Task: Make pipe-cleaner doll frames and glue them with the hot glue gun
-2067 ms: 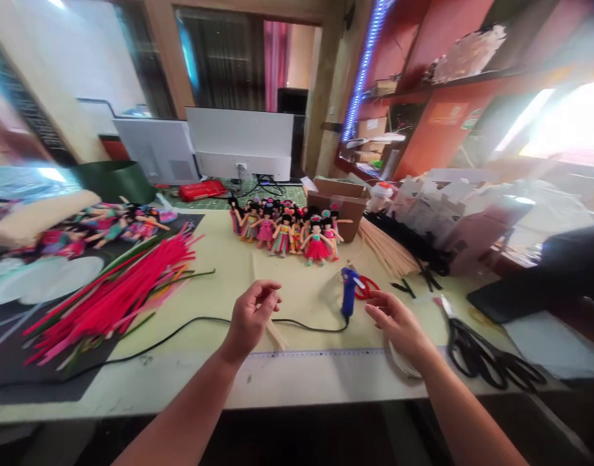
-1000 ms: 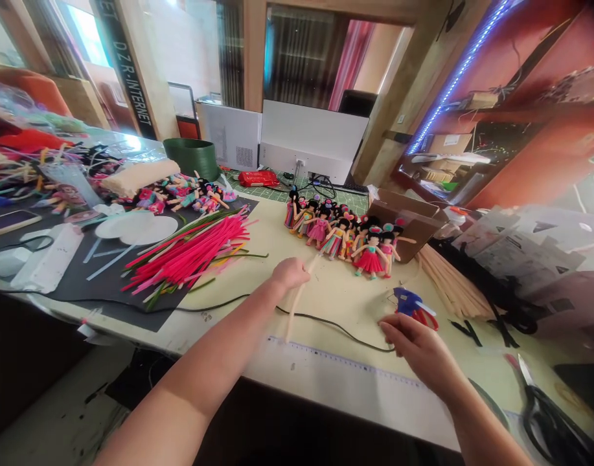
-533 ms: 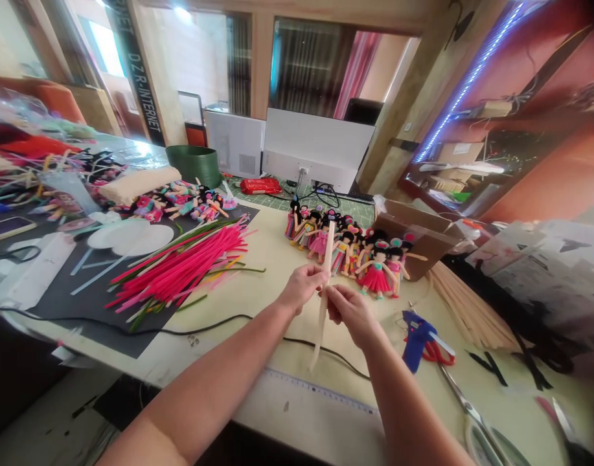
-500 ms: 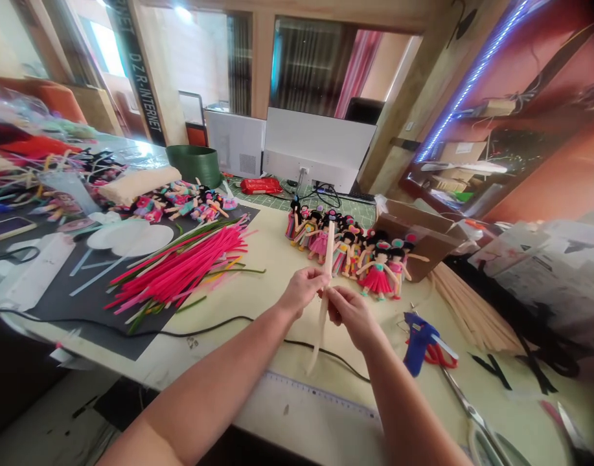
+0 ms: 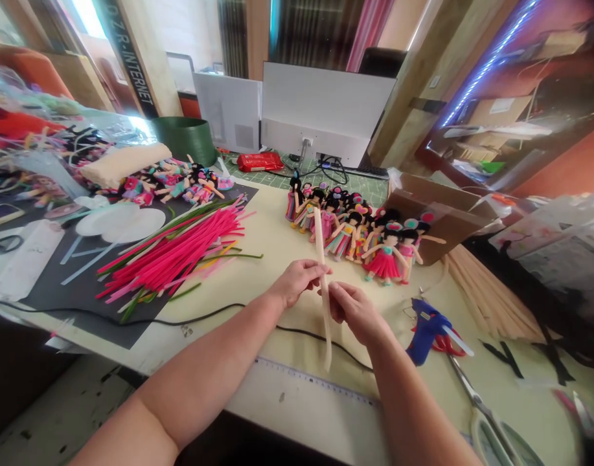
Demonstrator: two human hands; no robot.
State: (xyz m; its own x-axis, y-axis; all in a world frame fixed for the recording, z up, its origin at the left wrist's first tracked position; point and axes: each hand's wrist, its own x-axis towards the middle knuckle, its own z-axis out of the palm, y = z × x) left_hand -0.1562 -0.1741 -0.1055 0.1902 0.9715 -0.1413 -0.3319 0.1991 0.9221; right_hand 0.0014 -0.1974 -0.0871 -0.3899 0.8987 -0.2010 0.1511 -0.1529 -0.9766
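Above the middle of the table I hold a cream pipe cleaner (image 5: pixel 319 236) nearly upright. Its upper part rises in front of the dolls, and its lower end hangs down toward the ruler. My left hand (image 5: pixel 299 281) pinches it with thumb and fingertips near its middle. Just below and to the right, my right hand (image 5: pixel 352 307) is closed on the same stem, fingers curled under the thumb. Behind my hands stands a group of small pipe-cleaner dolls (image 5: pixel 388 255) with black hair and colourful skirts.
Pink and green pipe cleaners (image 5: pixel 175 255) lie left; beige ones (image 5: pixel 486 298) lie right. A blue glue gun (image 5: pixel 425 330) and scissors (image 5: pixel 476 401) are beside my right arm. A black cable (image 5: pixel 214 313) crosses the table behind a ruler (image 5: pixel 316 382). A cardboard box (image 5: pixel 452 213) stands behind the dolls.
The pipe cleaner's top has tilted left and its lower end has swung right. Both hands keep their grip close together. My view has dipped slightly.
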